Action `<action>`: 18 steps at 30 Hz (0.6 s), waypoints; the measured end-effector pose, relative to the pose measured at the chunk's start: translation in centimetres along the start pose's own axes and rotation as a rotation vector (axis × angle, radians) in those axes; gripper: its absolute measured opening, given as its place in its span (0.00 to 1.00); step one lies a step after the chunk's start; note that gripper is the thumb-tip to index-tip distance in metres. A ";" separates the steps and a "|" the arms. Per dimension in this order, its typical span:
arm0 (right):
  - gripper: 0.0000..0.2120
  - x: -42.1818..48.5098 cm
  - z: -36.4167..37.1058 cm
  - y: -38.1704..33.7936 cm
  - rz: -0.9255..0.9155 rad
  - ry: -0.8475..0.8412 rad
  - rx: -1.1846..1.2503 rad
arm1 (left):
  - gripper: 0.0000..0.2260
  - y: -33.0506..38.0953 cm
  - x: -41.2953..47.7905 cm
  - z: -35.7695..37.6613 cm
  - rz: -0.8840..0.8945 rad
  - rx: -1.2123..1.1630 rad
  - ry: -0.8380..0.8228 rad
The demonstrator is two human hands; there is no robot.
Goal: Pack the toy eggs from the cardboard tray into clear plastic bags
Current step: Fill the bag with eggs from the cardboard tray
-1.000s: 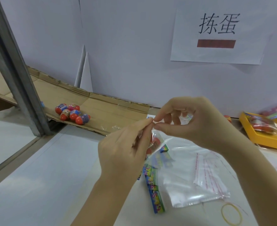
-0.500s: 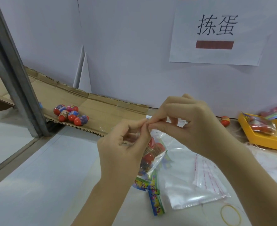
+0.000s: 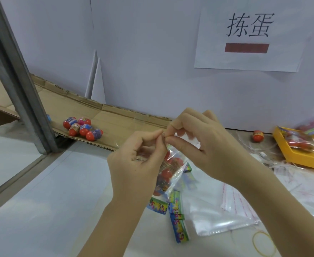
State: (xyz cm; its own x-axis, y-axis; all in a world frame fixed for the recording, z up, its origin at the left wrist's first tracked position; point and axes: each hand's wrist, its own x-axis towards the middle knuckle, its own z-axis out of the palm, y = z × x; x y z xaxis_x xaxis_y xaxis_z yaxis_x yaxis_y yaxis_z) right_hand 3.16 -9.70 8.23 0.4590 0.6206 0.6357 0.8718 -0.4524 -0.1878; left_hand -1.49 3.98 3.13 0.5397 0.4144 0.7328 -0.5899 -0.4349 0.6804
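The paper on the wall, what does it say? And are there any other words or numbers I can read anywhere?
"拣蛋": big black characters on the white paper sign on the wall, above a plain dark red bar.
Toy eggs on the cardboard tray: printed wrappers and a barcode, too small to read.
Small colourful boxes on the table: blurred print, unreadable.
Packets in the yellow tray: unreadable.
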 end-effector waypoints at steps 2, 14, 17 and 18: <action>0.04 0.0 -0.2 0.2 0.003 0.002 0.027 | 0.06 0.0 0.0 0.0 0.009 0.012 -0.010; 0.04 -0.3 0.2 0.0 -0.016 -0.012 -0.035 | 0.08 -0.3 -0.2 0.2 0.032 0.037 0.020; 0.08 -0.2 0.5 -0.4 -0.016 -0.015 -0.102 | 0.08 -0.4 -0.2 0.1 0.052 0.049 0.014; 0.09 -0.2 0.6 -0.5 -0.012 -0.017 -0.116 | 0.06 -0.4 -0.2 0.0 0.063 0.061 0.003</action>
State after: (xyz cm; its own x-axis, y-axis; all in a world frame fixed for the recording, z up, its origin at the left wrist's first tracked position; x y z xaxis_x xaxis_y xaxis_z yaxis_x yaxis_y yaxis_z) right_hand 2.77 -9.26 7.76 0.4524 0.6366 0.6246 0.8519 -0.5156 -0.0916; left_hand -1.36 4.05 2.65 0.5012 0.3871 0.7739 -0.5847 -0.5078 0.6327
